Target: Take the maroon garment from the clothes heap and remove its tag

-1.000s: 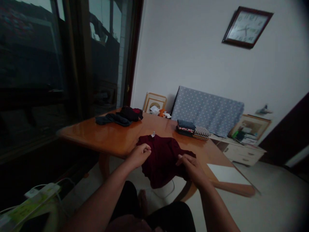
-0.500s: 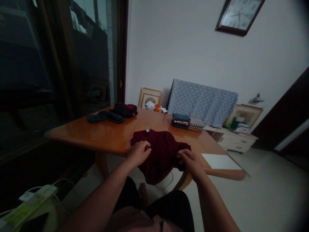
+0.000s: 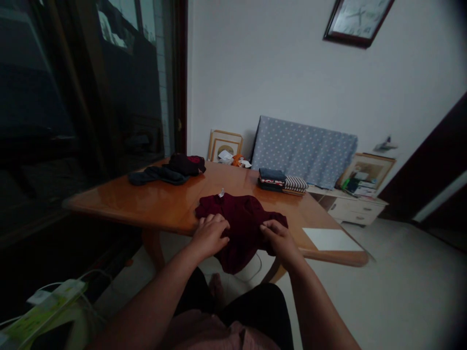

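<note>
A dark red garment, probably a top, is spread at the table's near edge, its lower part hanging over. A small white label sticks up at its far left. My left hand rests on the garment's left side, fingers lying loosely on the cloth with the thumb apart. On the right side, my right hand pinches the cloth between thumb and fingers. The hem hangs above my knees.
The wooden table carries dark crumpled clothes at far left. Folded clothes are stacked at the back, and a white sheet lies at right. A power strip with cables is at lower left.
My right hand has shifted a little inward, to the left, along the garment. The left hand's fingers have flattened out more over the cloth. The view has tilted slightly.
</note>
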Demonstrator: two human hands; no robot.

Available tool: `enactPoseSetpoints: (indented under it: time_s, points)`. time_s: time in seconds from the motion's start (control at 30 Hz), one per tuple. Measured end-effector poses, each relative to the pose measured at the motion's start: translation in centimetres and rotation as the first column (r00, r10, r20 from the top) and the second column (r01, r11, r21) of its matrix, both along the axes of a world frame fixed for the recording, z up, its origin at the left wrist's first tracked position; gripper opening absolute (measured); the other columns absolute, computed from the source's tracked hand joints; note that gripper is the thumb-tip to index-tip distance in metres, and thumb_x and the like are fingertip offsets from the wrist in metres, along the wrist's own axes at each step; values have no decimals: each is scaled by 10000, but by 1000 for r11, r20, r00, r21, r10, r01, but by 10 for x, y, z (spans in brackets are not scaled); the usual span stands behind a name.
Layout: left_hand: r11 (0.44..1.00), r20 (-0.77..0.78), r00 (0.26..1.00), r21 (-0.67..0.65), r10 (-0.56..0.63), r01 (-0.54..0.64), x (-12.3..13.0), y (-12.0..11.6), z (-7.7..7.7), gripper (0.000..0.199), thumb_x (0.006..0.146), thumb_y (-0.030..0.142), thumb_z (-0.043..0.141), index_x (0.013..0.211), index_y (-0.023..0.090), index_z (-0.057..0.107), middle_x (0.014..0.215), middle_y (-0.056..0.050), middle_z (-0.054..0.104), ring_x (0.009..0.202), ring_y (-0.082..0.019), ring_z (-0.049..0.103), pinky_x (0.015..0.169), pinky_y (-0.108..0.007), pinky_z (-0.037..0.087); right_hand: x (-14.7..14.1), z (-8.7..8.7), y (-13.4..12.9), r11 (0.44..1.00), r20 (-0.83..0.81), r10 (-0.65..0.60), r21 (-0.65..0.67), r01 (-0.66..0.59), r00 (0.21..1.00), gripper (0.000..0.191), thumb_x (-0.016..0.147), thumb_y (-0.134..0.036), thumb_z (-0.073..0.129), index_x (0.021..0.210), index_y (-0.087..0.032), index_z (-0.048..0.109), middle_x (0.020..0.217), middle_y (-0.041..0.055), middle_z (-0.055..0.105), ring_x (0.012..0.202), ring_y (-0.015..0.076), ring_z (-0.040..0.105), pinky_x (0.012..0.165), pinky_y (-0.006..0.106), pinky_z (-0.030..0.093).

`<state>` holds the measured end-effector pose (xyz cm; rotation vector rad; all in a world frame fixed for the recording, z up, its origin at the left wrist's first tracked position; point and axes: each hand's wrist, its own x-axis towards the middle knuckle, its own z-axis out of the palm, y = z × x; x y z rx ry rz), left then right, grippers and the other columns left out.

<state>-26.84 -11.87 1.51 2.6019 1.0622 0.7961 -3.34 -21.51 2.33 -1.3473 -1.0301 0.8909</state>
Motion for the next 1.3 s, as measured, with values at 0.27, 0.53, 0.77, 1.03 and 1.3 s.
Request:
enactPoseSetpoints:
  time_s: [0.27, 0.53, 0.77, 1.03, 1.3]
  points:
    - [699, 804, 544, -532, 239, 479, 11, 18, 12, 170, 816, 369, 654, 829, 199, 659, 839, -21, 676, 794, -195, 609, 781, -320, 456, -8, 6, 19, 973, 64, -151, 188, 137, 987, 378, 770, -558, 712, 905, -220, 612, 734, -6, 650, 611, 157, 570, 550, 268, 459]
    - [584, 835, 370, -550, 408, 598, 8, 21, 16, 221, 733, 332, 772, 856, 169, 687, 905, -33, 701, 832, -175, 634, 815, -292, 478, -42, 14, 15, 916, 550, -314, 389, 95, 774, 242, 888, -456, 611, 842, -222, 654, 807, 25, 653, 739, 178, 599, 704, 300, 463]
    - [609, 846, 431, -528, 314, 592, 8, 16, 16, 282, 798, 422, 740, 916, 179, 659, 836, -14, 669, 779, -168, 613, 766, -286, 464, -58, 8, 22, 967, 647, -146, 255, -32, 748, 75, 816, -309, 673, 847, -243, 693, 846, 18, 630, 760, 175, 599, 674, 281, 423]
    - [895, 737, 651, -398, 182, 200, 6, 27, 2, 305, 860, 476, 661, 780, 191, 587, 677, 34, 544, 645, -134, 502, 630, -255, 370, -45, 36, 23, 974, -500, 173, 217, -70, 848, 218, 812, -407, 727, 911, -215, 698, 867, 13, 736, 827, 209, 681, 752, 326, 546]
    - [978, 653, 755, -186, 52, 94, 6, -2, 28, 345, 949, 459, 531, 715, 209, 570, 680, 18, 543, 671, -151, 502, 651, -264, 384, -47, 30, 29, 976, -679, 206, 193, -99, 704, 292, 867, -389, 695, 1081, -193, 722, 1006, 66, 770, 1005, 249, 713, 909, 384, 578]
